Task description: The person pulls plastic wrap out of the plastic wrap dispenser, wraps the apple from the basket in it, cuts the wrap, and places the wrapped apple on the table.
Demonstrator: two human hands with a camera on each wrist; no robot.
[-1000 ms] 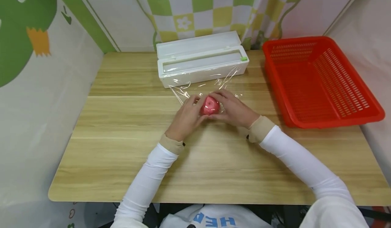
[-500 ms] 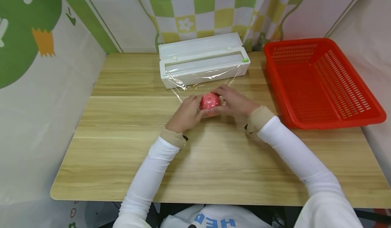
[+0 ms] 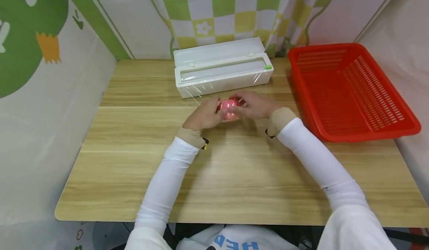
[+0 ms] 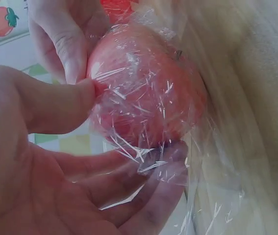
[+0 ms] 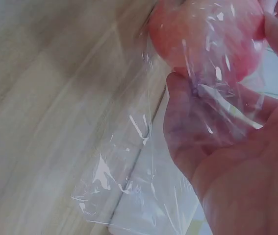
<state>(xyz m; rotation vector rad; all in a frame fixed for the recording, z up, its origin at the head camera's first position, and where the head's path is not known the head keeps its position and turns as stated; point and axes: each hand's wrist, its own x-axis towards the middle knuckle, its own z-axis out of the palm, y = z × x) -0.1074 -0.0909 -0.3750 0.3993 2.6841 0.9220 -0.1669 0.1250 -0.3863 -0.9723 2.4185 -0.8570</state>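
Note:
A pinkish-red apple [image 3: 229,104], covered in wrinkled cling film [image 4: 153,103], sits between both hands in front of the white box. My left hand [image 3: 205,114] grips its left side, with the thumb on the near face and fingers reaching under the film in the left wrist view. On the other side my right hand [image 3: 257,105] holds the apple, its thumb pressing the front. A loose, clear sheet of cling film [image 5: 129,181] trails from the apple in the right wrist view. In the head view, film strands stretch back to the cling film box [image 3: 228,80].
At the back of the wooden table [image 3: 134,183] stands the cling film box with its lid raised and a green slider [image 3: 268,67] at its right end. A red plastic basket [image 3: 360,135] stands on the right. A checked curtain [image 3: 222,4] hangs behind.
The hands have shifted slightly toward the box and turned the apple over in the film. The stretch of film between apple and box has shortened, and the thumbs now lie across the apple's front.

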